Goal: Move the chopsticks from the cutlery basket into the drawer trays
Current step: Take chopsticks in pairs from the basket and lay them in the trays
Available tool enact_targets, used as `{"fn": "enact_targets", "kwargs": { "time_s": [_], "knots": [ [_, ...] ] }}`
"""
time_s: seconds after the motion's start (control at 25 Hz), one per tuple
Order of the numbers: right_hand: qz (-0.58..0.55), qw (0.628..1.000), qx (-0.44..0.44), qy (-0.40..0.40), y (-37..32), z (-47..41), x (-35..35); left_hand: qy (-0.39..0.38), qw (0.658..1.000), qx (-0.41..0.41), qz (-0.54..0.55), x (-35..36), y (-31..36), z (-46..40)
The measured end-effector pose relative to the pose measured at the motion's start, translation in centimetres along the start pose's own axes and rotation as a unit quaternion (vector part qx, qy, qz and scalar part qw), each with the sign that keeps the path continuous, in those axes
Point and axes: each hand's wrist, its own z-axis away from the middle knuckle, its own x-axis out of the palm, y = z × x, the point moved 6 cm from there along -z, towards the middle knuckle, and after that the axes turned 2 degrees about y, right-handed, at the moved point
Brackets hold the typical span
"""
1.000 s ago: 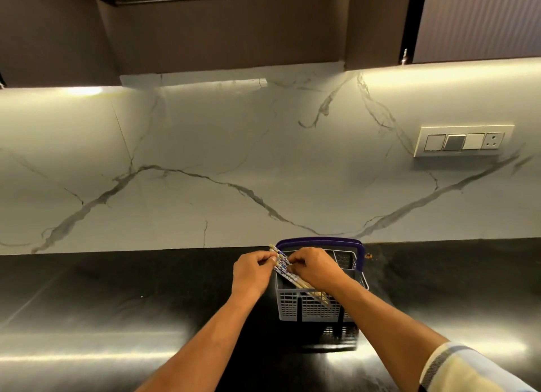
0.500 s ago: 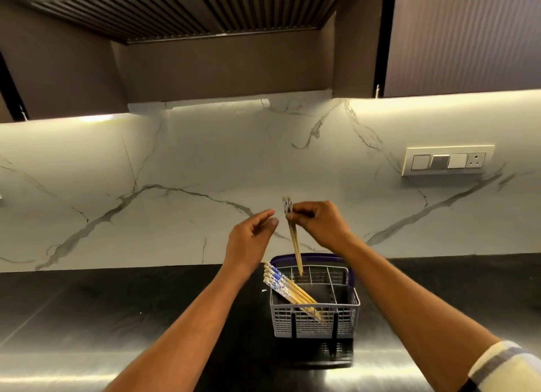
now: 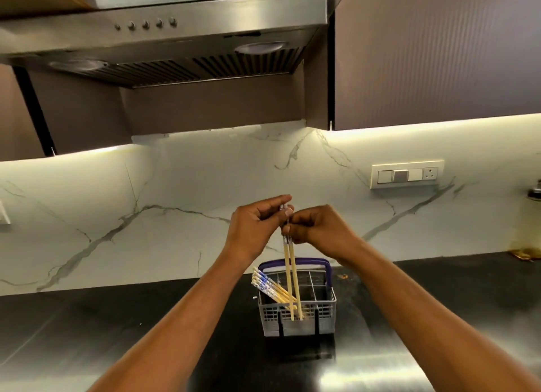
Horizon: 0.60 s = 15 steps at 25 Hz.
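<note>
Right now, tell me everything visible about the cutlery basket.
The cutlery basket is grey plastic lattice with a purple handle arched over its far side and inner dividers. It stands upright on the dark countertop near the marble backsplash. A bundle of chopsticks leans out leftward; no hand touches it.

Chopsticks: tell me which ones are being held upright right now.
The two chopsticks pinched by both the left hand and right hand hang near-vertical; the other bundle leans in the cutlery basket, untouched.
</note>
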Motion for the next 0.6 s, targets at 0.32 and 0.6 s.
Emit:
{"fn": "enact_targets", "kwargs": {
  "time_s": [0.32,0.6],
  "knots": [
    [-0.057,0.986,0.155,-0.009,3.6,10.8,4.6,0.017,0.972,-0.134,0.191,-1.3,-2.0,5.8],
    [-0.089,0.950,0.298,-0.029,8.3,23.1,12.2,0.001,0.916,-0.277,0.291,-0.6,-8.4,16.1]
  ]
}}
